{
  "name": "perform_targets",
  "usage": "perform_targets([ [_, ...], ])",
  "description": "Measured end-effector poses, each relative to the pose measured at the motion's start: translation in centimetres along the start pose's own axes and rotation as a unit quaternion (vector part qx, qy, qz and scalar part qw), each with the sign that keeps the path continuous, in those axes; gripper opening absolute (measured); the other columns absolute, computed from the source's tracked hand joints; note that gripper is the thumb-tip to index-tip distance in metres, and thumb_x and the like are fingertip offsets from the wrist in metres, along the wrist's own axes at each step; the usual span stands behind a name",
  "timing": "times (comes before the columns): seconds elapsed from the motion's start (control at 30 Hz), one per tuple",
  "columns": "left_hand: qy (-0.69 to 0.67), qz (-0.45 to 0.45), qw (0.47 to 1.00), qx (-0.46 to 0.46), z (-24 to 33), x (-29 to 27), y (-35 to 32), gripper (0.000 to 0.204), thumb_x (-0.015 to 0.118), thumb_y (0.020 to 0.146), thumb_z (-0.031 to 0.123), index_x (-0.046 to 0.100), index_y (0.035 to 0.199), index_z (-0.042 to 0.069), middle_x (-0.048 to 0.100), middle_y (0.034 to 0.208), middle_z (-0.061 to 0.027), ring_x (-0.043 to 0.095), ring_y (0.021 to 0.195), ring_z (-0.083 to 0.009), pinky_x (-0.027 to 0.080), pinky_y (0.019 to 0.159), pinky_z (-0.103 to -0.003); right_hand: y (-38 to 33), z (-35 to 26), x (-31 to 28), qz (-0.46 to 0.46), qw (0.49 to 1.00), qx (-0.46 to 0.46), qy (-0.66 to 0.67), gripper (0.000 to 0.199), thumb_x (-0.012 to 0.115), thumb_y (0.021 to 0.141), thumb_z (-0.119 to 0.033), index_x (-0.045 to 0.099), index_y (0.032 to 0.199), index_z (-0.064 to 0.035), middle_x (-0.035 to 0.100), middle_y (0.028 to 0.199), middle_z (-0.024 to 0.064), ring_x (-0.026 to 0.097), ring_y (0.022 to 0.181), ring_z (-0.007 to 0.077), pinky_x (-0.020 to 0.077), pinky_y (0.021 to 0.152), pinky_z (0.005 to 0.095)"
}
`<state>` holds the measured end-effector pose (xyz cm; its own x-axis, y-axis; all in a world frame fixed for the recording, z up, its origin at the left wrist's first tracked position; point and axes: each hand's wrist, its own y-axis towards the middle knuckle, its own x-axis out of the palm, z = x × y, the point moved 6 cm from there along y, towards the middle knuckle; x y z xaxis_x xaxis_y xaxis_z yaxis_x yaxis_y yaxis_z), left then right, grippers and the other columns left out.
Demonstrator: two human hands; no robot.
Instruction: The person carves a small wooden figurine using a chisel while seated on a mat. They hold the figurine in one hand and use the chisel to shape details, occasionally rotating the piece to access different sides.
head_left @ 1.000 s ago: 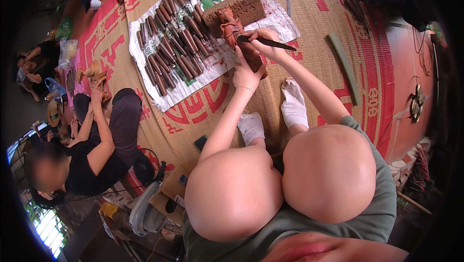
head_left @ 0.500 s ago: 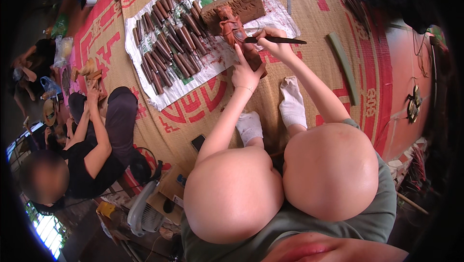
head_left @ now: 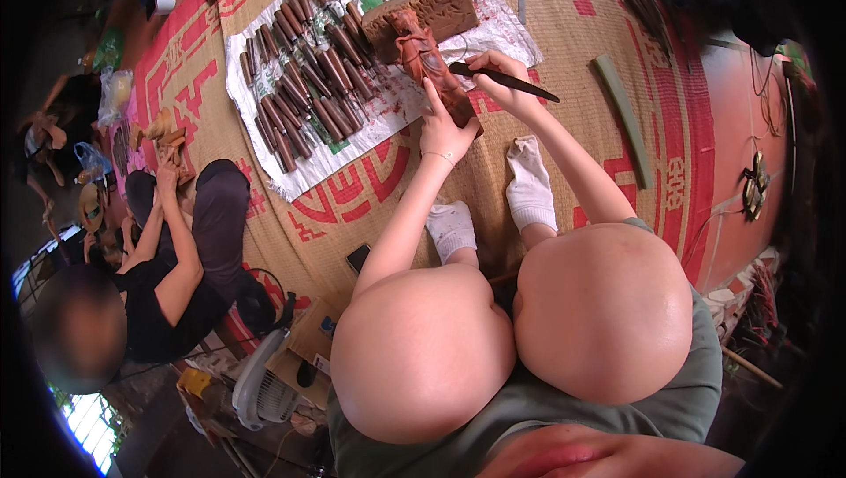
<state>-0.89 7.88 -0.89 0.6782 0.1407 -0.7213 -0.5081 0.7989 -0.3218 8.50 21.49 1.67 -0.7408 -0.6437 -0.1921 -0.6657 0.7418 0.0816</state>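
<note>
Dark flat tool [head_left: 522,85] has swung since half a second ago: outer end now sits lower in the view, so it slants down to the right instead of lying near level. Whole view also shifted a touch; the reddish carved figure [head_left: 423,59] holds its place against the wooden block [head_left: 449,13].

Hands: left hand [head_left: 446,133] closed around the lower part of the figure, one finger stretched up along its near side. Right hand [head_left: 509,101] has a narrow grip on the tool, its tip pointing at the figure's right side. Can't tell if the tip is touching or just off the surface.

Figure lies slanted, upper end over the front of the block and apparently propped on it, lower end toward the person's feet. Block is on the white sheet [head_left: 304,174], which is spread on the woven mat [head_left: 493,183]. Brown-handled tools [head_left: 322,81] sit left of the block, none in hand.

Step in hand, my read: hand-working the figure's surface with the tool, mid-job. Next move probably calls for settling the tip on the right side at a controlled angle, left hand keeping the lower end steady. Watch the left finger: it's near the tip's path if the tool slips.
</note>
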Motion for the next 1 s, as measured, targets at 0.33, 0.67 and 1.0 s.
perform_targets([
  [0.33,-0.047,-0.035,0.998,0.015,-0.9,1.2,0.8,0.114,0.069,0.071,0.030,-0.017,0.141,0.006,0.051,0.117,-0.0315,0.057,0.100,-0.0427,0.047,0.089,-0.042,0.9,-1.7,2.5,-0.048,0.998,-0.027,-0.013,0.024,0.054,0.072,-0.011,0.064,0.091,0.0000,0.064,0.079,0.0132,0.061,0.069,0.0185,0.0478,0.065,0.0299],
  [0.67,-0.016,-0.067,0.997,-0.025,0.3,0.4,0.3,0.114,0.070,0.071,0.029,-0.017,0.140,0.004,0.050,0.115,-0.0340,0.056,0.103,-0.0424,0.047,0.087,-0.043,0.3,-1.7,1.4,-0.018,0.999,0.027,-0.027,0.014,0.054,0.071,-0.009,0.062,0.078,0.0014,0.062,0.066,0.0086,0.057,0.060,0.0127,0.0453,0.054,0.0281],
  [1.0,-0.026,-0.081,0.996,-0.026,0.7,-0.3,0.1,0.119,0.072,0.070,0.031,-0.019,0.139,0.002,0.033,0.128,-0.0378,0.049,0.112,-0.0445,0.043,0.094,-0.043,1.8,-2.8,3.1,-0.050,0.997,-0.019,-0.063,0.019,0.062,0.074,-0.019,0.062,0.082,-0.0017,0.063,0.073,0.0144,0.062,0.067,0.0255,0.0483,0.064,0.0335],
])
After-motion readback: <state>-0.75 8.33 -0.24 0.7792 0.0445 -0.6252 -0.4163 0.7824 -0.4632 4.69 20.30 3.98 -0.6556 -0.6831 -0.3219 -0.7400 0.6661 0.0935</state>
